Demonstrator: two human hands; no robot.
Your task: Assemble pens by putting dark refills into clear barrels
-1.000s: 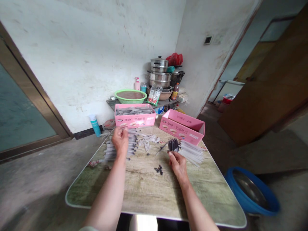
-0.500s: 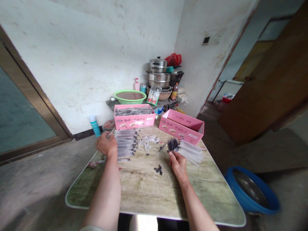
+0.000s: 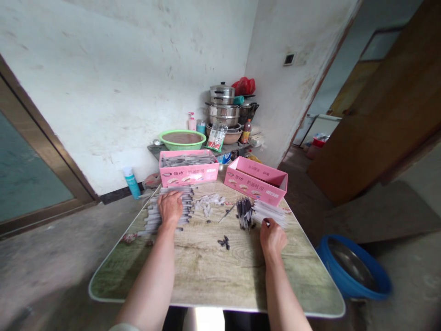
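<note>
Right-hand grip (image 3: 273,236) is curled just on the near side of a pale tube bundle (image 3: 269,211), long axes slanting crosswise on the bench (image 3: 213,276); whether anything is pinched cannot be told. Dark-ended tubes (image 3: 188,203), lying crosswise, are covered partly by the left hand (image 3: 170,208), its closure hidden.

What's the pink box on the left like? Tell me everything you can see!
The pink box is long, low and open-topped, and looks like cardboard. Its front has dark and white writing above small pictures. It stands upright at the far end of the table, loaded with greyish, pen-like sticks lying mostly lengthwise.
</note>
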